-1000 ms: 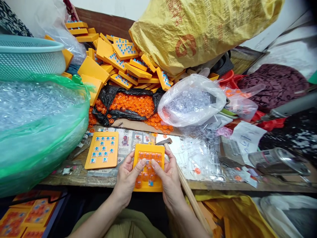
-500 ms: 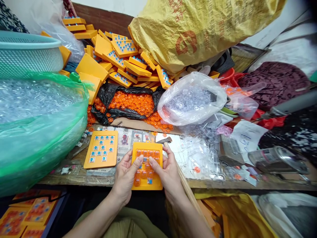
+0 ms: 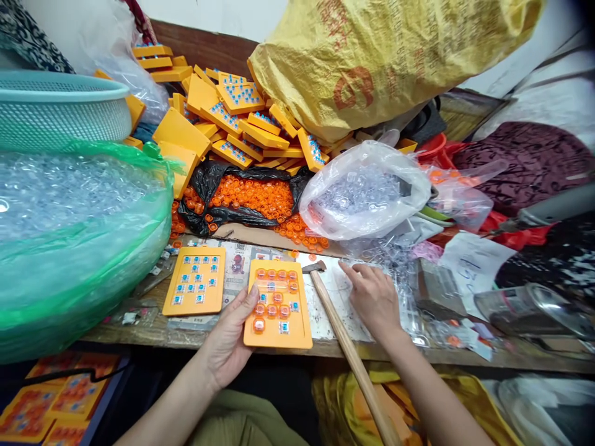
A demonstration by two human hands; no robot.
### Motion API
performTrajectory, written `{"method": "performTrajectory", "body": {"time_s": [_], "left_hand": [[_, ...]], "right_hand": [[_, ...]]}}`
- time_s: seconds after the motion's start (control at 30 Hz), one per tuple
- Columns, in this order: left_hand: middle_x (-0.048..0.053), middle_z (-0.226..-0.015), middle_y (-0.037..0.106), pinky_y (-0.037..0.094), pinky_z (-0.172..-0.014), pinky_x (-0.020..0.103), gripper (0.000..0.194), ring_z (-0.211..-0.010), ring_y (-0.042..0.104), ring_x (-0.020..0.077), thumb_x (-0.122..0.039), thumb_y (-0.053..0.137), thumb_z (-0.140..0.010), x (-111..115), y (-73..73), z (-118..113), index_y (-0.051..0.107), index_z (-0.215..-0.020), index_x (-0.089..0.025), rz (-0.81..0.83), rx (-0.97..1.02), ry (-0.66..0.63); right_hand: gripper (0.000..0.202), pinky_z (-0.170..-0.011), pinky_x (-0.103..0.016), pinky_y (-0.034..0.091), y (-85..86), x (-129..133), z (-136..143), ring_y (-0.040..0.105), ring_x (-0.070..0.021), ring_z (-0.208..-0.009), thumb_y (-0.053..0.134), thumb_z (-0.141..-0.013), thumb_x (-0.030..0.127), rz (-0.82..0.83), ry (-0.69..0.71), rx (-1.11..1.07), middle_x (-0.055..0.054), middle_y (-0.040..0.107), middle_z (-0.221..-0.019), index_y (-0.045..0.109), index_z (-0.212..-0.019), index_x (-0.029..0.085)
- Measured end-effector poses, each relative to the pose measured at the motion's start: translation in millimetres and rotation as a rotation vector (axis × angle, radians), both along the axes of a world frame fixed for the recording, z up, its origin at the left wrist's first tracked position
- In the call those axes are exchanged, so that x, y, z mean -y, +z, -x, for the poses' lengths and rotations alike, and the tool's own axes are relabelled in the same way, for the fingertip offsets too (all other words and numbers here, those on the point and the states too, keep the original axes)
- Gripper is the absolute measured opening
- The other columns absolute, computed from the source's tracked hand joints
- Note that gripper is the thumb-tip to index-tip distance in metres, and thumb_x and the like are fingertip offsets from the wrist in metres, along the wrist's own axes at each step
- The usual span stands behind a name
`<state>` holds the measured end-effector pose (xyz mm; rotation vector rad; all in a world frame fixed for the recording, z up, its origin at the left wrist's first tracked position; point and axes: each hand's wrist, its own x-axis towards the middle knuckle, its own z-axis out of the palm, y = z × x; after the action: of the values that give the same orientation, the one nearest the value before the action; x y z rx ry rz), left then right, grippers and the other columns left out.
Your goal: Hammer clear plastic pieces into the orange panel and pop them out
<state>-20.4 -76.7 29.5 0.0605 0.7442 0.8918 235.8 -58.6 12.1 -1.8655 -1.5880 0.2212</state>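
My left hand [image 3: 235, 339] grips the left edge of an orange-yellow keypad panel [image 3: 300, 334], its thumb on the face. Orange-rimmed clear keycaps fill much of that panel, with a long clear cap near the top; a few blue switches show bare. My right hand [image 3: 374, 300] is off the panel, over the white board to the right of the hammer, fingers reaching out and partly curled with nothing seen in them. A second panel [image 3: 190, 306] with only blue switches lies flat to the left. The hammer [image 3: 337, 328] leans between panel and right hand.
Loose orange key rings [image 3: 251, 195] fill a black bag. A white bag [image 3: 316, 226] holds small clear caps. Panels [image 3: 186, 133] are heaped behind. A green bag [image 3: 125, 272] bulges at the left, near a metal block [image 3: 437, 288] and clear jar [image 3: 515, 310] at the right.
My right hand has let go of the panel and moved right over the white board. My left hand keeps the panel, now tilted slightly, its caps in plain view.
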Motion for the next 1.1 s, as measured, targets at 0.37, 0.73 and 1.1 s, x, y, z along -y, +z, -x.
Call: {"method": "performTrajectory", "body": {"time_s": [0.37, 0.73, 1.1], "left_hand": [[0.009, -0.121, 0.066, 0.05, -0.097, 0.04, 0.087, -0.11, 0.063, 0.0279, -0.019, 0.083, -0.063, 12, 8.3, -7, 0.039, -0.138, -0.028, -0.269, -0.049, -0.021], [0.01, -0.113, 0.069, 0.057, -0.084, 0.033, 0.105, -0.097, 0.069, 0.0257, -0.008, 0.084, -0.055, 22, 3.1, -15, 0.026, -0.141, -0.025, -0.401, -0.267, 0.092], [0.008, -0.108, 0.07, 0.058, -0.082, 0.035, 0.1, -0.093, 0.07, 0.0273, -0.01, 0.087, -0.05, 23, 0.9, -22, 0.034, -0.133, -0.024, -0.391, -0.348, 0.112]], "right_hand": [[0.027, -0.068, -0.03, 0.053, 12.5, 71, 119, 0.065, -0.0172, -0.072, 0.078, -0.068, 0.039, -0.006, -0.177, -1.059, -0.004, 0.071, -0.078, 0.068, -0.083, 0.019], [0.022, -0.075, -0.031, 0.05, 1.5, 71, 135, 0.061, -0.0165, -0.079, 0.079, -0.068, 0.036, -0.138, -0.249, -1.19, -0.003, 0.067, -0.085, 0.071, -0.081, 0.021], [0.029, -0.083, -0.038, 0.049, 0.2, 70, 139, 0.064, -0.0212, -0.087, 0.082, -0.062, 0.042, -0.082, -0.318, -1.256, -0.006, 0.069, -0.089, 0.072, -0.081, 0.021]]}}
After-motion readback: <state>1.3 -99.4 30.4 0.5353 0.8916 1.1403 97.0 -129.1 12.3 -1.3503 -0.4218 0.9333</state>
